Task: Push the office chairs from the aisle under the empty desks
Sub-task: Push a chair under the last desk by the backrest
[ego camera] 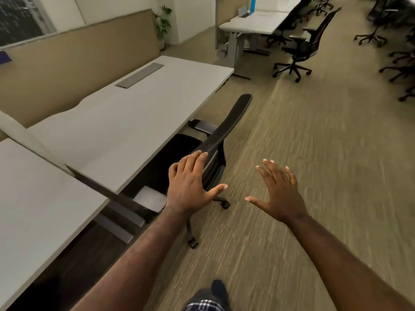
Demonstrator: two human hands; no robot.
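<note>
Under the desk (125, 122) a black chair (226, 129), left hand (190, 187) grip spread on its back, right hand (280, 194) splayed, touching nothing

Tan striped carpet (314, 153) runs past beige partition panels (78, 57), a potted plant (162, 23) and white walls (107, 7).

Both forearms are bare from the wrist to the frame's lower edge, with no sleeve, watch, bracelet or ring showing. The left hand (190, 187) and the right hand (279, 194) wear no gloves, and their short, pale fingernails (265, 160) are visible. At six o'clock sits a patch of dark blue and white checked fabric (205, 305), with a dark, blurred shoe or sock (219, 288) just above it.
</note>
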